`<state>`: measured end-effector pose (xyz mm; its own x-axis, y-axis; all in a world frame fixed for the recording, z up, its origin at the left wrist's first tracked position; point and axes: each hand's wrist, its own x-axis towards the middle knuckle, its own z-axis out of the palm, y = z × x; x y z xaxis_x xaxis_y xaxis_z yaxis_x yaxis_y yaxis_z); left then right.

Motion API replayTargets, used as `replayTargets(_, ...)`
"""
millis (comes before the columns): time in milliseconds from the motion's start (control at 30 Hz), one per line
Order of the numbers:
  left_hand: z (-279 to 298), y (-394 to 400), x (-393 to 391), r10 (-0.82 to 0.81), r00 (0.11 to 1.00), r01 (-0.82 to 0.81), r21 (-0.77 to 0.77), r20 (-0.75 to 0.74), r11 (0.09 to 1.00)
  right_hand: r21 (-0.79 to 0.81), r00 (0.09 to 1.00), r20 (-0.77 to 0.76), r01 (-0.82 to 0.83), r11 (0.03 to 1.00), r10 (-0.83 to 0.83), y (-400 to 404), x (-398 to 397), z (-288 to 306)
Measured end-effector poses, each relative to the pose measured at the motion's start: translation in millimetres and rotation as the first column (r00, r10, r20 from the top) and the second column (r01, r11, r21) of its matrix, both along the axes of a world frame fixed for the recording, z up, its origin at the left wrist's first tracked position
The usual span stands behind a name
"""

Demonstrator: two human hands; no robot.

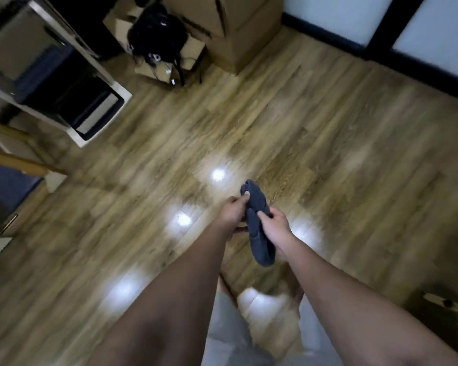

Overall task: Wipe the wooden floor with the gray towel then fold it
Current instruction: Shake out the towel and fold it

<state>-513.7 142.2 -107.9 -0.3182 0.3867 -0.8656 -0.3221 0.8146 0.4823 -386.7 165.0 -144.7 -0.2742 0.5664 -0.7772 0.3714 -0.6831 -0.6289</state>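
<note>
With both the left hand [233, 210] and right hand [275, 224] pinching the bunched gray towel [257, 223] above the wooden floor [328, 143], the best move seems to be shaking it flat and matching corners before creasing

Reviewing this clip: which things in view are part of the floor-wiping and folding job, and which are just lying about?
Part of the job:
gray towel, held off the floor
left hand, pinching the towel
right hand, gripping the towel
wooden floor

Just lying about:
cardboard boxes
black tangle of cables and gear
white shelf unit
</note>
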Motion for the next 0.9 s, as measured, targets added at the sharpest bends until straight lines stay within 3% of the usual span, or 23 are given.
replayTargets(133, 41.4, 11.8, 7.3, 0.067, 0.993, -0.065, 0.024, -0.097, 0.998, 0.069, 0.995, -0.042, -0.089, 0.994, 0.092, 19.6, -1.8, 37.6)
replayTargets(267, 79.7, 24.1, 14.0, 0.286, 0.951, -0.269, 0.142, -0.12, 0.953, 0.175, 0.98, -0.095, -0.159, 0.972, 0.177, 41.8, -1.6, 72.9)
replayTargets(467, 143.8, 44.5, 10.5, 0.466, 0.884, -0.415, 0.398, -0.035, 0.818, 0.208, 0.969, -0.241, 0.0, 0.978, 0.051, 85.0, -13.3, 149.6)
replayTargets(567, 183.0, 53.0, -1.6, 0.466, 0.882, -0.429, 0.509, 0.061, 0.746, 0.279, 0.955, -0.291, 0.026, 0.96, 0.059, 101.2, -18.4, 195.2)
replayTargets(700, 230.2, 59.6, -20.8, 0.432, 0.898, -0.384, 0.623, 0.081, 0.682, 0.422, 0.935, -0.34, 0.055, 0.905, 0.102, 112.7, -32.0, 245.9)
replayTargets(900, 278.0, 68.8, -50.7, 0.327, 0.942, -0.289, 0.697, 0.083, 0.656, 0.596, 0.946, -0.315, 0.136, 0.791, 0.074, 114.8, -60.3, 295.4)
